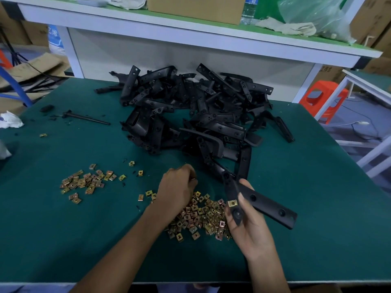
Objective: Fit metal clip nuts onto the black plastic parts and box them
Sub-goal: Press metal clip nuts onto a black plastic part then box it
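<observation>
My right hand (249,227) grips a black plastic part (266,205), an angled bracket with several holes, just above the table. A brass-coloured clip nut (232,202) sits on the part's edge beside my thumb. My left hand (179,187) reaches palm down over the far edge of a pile of loose clip nuts (201,216), fingers curled; what they hold is hidden. A second, smaller scatter of clip nuts (84,182) lies to the left. A big heap of black plastic parts (190,111) fills the table's middle and back.
The green table mat (306,187) ends at a white front edge. A thin black rod (86,117) and a white rag (10,120) lie at the left. A shelf overhead carries a cardboard box (194,7) and a water bottle (249,9). An orange stool (323,100) stands right.
</observation>
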A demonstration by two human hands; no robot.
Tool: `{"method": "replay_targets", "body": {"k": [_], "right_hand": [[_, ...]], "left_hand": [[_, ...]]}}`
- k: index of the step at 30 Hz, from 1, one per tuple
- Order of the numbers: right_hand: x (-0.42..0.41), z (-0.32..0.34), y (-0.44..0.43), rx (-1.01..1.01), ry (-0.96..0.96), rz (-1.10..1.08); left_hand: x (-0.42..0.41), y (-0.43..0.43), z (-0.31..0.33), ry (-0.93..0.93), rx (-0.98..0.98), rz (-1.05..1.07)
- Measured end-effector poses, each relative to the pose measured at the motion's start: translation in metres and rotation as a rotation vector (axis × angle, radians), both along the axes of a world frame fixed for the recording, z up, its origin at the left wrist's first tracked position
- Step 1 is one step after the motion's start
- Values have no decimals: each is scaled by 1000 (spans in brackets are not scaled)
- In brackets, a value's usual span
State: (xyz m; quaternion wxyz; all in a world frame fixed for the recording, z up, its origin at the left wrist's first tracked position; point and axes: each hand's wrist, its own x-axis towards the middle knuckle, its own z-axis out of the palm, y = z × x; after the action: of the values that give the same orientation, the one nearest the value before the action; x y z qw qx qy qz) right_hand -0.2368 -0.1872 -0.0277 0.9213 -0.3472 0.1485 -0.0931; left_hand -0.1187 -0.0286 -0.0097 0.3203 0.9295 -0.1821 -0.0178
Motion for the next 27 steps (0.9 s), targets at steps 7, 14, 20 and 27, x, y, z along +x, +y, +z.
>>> {"method": "replay_targets", "body": {"k": [7, 14, 20, 27], "right_hand": [[-1, 0, 4, 15, -30, 26], [1, 0, 2, -19, -92, 65], [0, -1, 1, -14, -93, 71], [1, -2, 2, -51, -78, 66]], "left_hand": [[-56, -8, 23, 625, -938, -6], [-68, -14, 31, 839, -1190, 86], [-68, -15, 31, 867, -1246, 120], [-64, -10, 26, 723, -1102, 86]]}}
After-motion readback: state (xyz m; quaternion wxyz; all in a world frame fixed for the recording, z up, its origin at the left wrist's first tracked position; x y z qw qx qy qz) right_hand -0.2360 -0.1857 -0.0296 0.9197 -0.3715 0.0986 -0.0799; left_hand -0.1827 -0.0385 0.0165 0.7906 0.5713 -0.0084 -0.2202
